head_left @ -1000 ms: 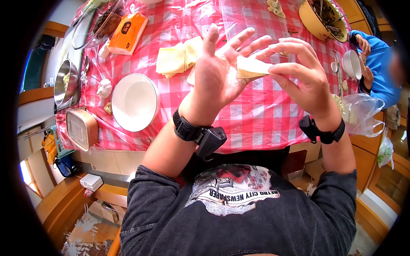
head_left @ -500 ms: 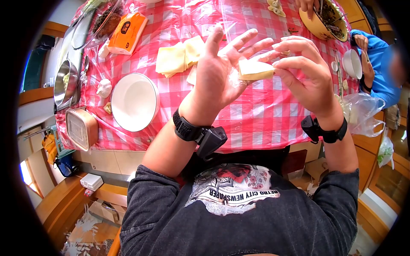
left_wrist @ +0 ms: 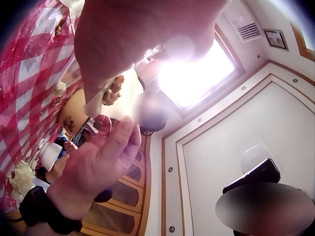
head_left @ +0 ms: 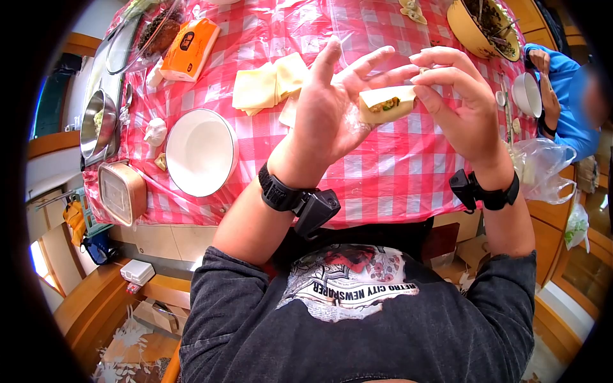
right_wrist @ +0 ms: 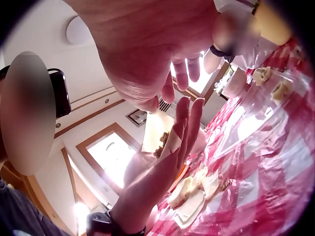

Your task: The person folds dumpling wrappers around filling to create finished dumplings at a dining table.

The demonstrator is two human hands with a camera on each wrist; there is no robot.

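A pale yellow dough wrapper [head_left: 399, 115], partly folded, lies across the palm and fingers of my left hand [head_left: 329, 112]. That hand is spread palm up, with white flour on the palm. Between the wrapper's folds shows a chopped meat-and-greens filling [head_left: 384, 104], visible too as filling [left_wrist: 114, 91] in the left wrist view. My right hand [head_left: 463, 105] pinches the wrapper's right end between thumb and index finger, its other fingers curved above. In the right wrist view the wrapper [right_wrist: 155, 129] stands partly behind the fingers of my left hand [right_wrist: 150, 189].
Square wrappers [head_left: 255, 89] are stacked beyond my left wrist. A white bowl [head_left: 201, 153], a garlic bulb [head_left: 156, 132] and an orange tissue pack [head_left: 190, 51] are at left. At far right stand a yellow bowl of filling [head_left: 469, 29] and a person in blue [head_left: 568, 102].
The wrapper has turned and parted, so its filling now shows. My right hand has shifted slightly right. Another person's hand appeared at the yellow bowl half a second ago and is gone now.
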